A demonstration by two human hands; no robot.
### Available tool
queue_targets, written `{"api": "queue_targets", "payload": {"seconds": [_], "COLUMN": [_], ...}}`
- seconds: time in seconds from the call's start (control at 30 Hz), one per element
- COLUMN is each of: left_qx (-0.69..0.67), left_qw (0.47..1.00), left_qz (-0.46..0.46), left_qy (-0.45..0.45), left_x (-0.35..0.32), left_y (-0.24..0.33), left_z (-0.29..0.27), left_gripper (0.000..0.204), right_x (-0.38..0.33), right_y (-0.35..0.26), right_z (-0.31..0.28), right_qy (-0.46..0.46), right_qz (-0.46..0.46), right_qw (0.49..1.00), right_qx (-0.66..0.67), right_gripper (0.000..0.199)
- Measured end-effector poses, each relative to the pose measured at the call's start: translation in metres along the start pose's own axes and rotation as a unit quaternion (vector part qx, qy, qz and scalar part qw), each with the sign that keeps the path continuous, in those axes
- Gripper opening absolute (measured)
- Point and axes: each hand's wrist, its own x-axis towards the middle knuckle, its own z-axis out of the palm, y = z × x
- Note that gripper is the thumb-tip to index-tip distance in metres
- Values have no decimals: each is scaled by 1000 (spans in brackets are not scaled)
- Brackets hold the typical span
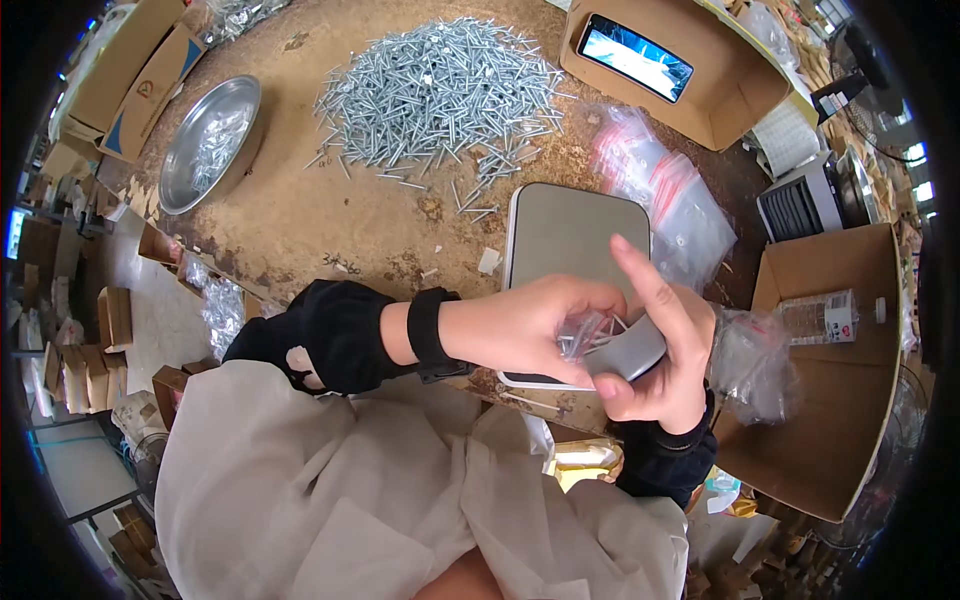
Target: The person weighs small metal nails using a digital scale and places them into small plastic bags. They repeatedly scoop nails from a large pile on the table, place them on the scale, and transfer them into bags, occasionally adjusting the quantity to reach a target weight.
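My left hand, with a black band on its wrist, comes in from the left. Its fingers are closed around a few screws in clear plastic, most of it hidden in the grip. My right hand holds a curved silver metal piece like a small cup or scoop, pinched near the thumb; its index finger points upward. Screws and metal piece meet between the two hands. Both hands are above the front part of a flat scale with a grey top and white edge. Farther off lies a big pile of silver screws.
A metal bowl with small plastic packets stands at the left. Clear zip bags lie right of the scale. A phone rests in a cardboard box. Another box, beside filled bags, holds a plastic bottle.
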Motion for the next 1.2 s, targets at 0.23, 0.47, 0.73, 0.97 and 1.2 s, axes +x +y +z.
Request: {"api": "queue_targets", "payload": {"seconds": [0.23,0.47,0.73,0.97,1.2], "left_qx": [-128,-112,-177,-291,159], "left_qw": [991,993,984,950,968], "left_qz": [-28,-35,-2,53,192], "left_qy": [-26,-23,-7,104,7], "left_x": [0,-1,1,-1,2], "left_y": [1,-4,1,22,24], "left_z": [0,-2,-5,-21,-23], "left_gripper": [47,40,40,72,72], "right_x": [-3,-10,-9,1,-3], "right_y": [-2,-4,2,12,-7], "right_z": [4,5,2,13,12], "right_qy": [-1,11,141,-65,5], "right_qz": [117,213,212,113,-12], "right_qw": [987,931,921,972,995], "right_qx": [113,296,294,-194,-95], "right_gripper": [84,93,80,69,40]}}
